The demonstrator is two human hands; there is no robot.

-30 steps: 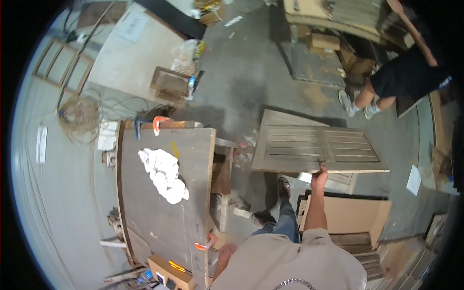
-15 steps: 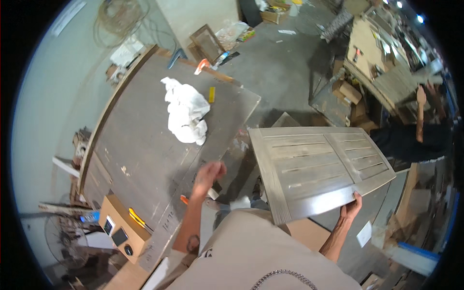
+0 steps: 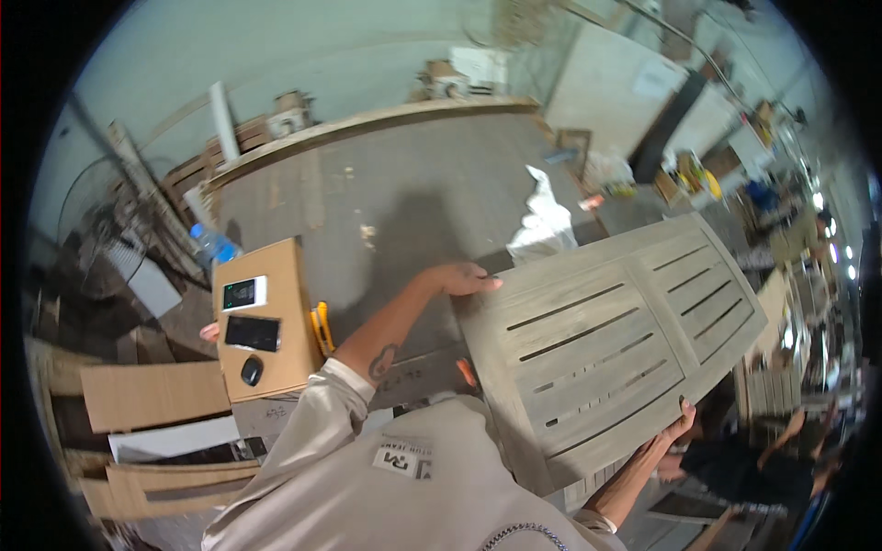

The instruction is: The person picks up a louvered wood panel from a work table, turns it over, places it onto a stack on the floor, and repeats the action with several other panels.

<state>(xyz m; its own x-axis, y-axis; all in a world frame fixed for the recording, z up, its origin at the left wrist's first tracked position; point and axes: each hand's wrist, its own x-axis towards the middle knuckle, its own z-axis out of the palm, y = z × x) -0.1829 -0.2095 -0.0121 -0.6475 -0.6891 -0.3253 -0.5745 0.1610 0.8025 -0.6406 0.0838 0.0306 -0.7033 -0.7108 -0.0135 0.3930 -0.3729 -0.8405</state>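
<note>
A grey-brown slatted wooden panel [image 3: 602, 321], with a crossbar between its two groups of slots, is held tilted in front of me. At its far left corner, my left hand [image 3: 467, 278] grips the edge, some fingers hidden behind the wood. Along the near right edge, my right hand [image 3: 678, 424] is closed on the panel, thumb on top and the other fingers underneath. Just beyond the panel, a crumpled white cloth [image 3: 544, 225] lies on the grey worktable [image 3: 367, 197], partly covered by the panel.
On the table's left stands a cardboard box [image 3: 276, 372] carrying two phones and a small black case [image 3: 252, 370]. Beside it are a yellow-handled tool [image 3: 321, 328] and a blue-capped bottle [image 3: 216, 243]. Another person [image 3: 744, 468] in dark clothes is at the right, near stacked wood.
My left hand has gone from free above the table to gripping the panel's corner. The view has turned left, and the panel has swung over the table with my right hand still holding it.
</note>
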